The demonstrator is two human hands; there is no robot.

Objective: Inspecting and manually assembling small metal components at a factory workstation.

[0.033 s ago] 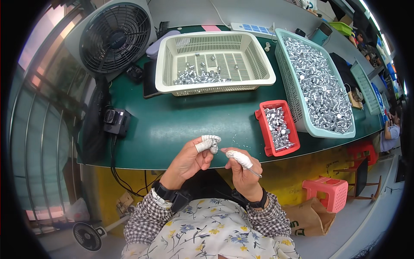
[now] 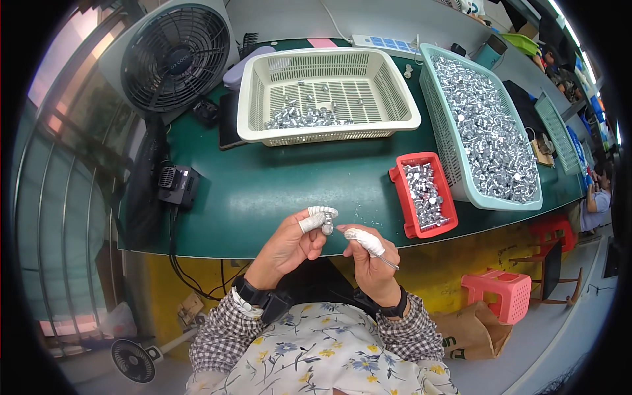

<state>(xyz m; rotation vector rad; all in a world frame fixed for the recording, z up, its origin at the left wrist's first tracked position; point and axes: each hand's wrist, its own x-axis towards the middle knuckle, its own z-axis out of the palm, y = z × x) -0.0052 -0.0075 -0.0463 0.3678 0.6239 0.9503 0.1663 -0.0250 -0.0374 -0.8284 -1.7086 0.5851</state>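
The left hand (image 2: 289, 242) pinches a small metal part (image 2: 326, 228) between taped fingertips; the right hand (image 2: 370, 258) — closed around a thin tool (image 2: 388, 263) — sits just beside it, the red tray (image 2: 399, 178) beyond.

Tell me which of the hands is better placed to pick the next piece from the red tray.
Probably the right hand: the red tray lies on its side, nearer to it, though it holds a thin tool. The left hand already pinches a small metal part.

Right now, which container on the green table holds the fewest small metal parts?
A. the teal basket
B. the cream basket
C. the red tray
B: the cream basket has only a thin scatter along its near side with bare slatted floor showing, while the teal basket is heaped full and the red tray is filled across its floor.
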